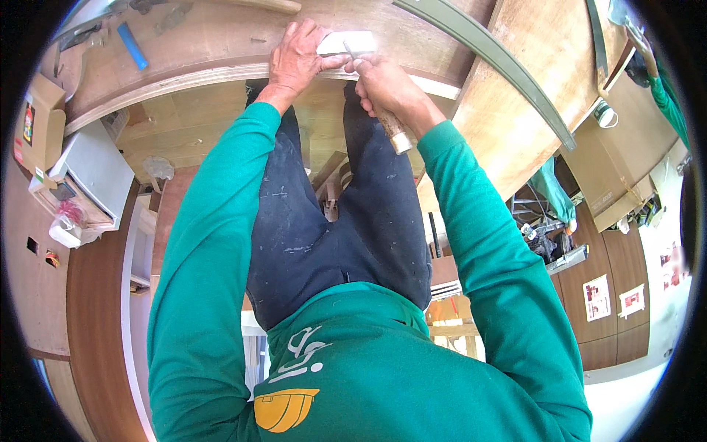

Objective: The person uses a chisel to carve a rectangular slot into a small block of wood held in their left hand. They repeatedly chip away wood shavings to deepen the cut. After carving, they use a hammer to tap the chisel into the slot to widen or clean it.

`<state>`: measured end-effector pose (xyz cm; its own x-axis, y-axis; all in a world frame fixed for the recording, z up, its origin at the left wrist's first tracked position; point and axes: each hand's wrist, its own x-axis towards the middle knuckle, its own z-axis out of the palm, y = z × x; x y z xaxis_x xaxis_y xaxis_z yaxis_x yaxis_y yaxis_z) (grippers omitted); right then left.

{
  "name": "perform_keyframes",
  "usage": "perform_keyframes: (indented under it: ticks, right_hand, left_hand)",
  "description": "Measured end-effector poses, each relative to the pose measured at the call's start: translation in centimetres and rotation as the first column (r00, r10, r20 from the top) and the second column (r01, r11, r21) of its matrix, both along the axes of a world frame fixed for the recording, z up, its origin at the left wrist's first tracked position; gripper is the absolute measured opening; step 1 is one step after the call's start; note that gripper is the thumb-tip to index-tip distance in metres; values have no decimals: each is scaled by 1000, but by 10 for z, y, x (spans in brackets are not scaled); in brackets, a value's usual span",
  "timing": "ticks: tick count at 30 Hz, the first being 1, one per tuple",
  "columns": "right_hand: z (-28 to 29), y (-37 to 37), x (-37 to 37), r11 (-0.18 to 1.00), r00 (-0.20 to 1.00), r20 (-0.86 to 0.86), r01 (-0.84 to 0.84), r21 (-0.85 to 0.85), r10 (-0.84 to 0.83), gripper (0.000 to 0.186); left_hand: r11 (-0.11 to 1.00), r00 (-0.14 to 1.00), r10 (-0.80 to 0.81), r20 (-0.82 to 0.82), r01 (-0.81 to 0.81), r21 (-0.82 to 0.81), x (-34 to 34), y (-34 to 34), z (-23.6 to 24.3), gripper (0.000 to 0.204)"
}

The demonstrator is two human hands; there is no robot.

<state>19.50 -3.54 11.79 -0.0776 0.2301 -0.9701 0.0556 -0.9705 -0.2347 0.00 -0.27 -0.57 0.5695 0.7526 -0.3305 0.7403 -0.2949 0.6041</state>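
Note:
At the front edge of the wooden workbench (pixel 199 62), my left hand (pixel 296 59) grips the left end of a small white piece (pixel 340 42). Its thumb lies along the near side, and glare washes out part of the piece. My right hand (pixel 390 88) is closed round a wooden-handled hand tool (pixel 398 138), the handle's butt pointing back toward me. A thin metal tip (pixel 349 50) shows at the white piece, close to my left thumb; the rest of the tool is hidden in my fist, so its exact kind cannot be told.
A long curved grey-green strip (pixel 493 51) crosses the bench on the right. At the far left lies a blue tube (pixel 132 46). A cardboard box (pixel 40 121) and white cabinet (pixel 92 173) stand left. Another person's green sleeve (pixel 669 110) shows at the right rim.

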Motion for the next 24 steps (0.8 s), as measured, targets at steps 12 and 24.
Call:
perform_keyframes:
  ticks: [12, 24]
  right_hand:
    - [-5, 7, -23, 991, 990, 50, 132, -10, -131, 33]
    - [-1, -3, -2, 1000, 1000, 6, 12, -11, -12, 37]
  left_hand:
    - [999, 999, 36, 33, -35, -16, 1, -2, 5, 60]
    - [1000, 1000, 6, 20, -6, -8, 1, 3, 5, 59]
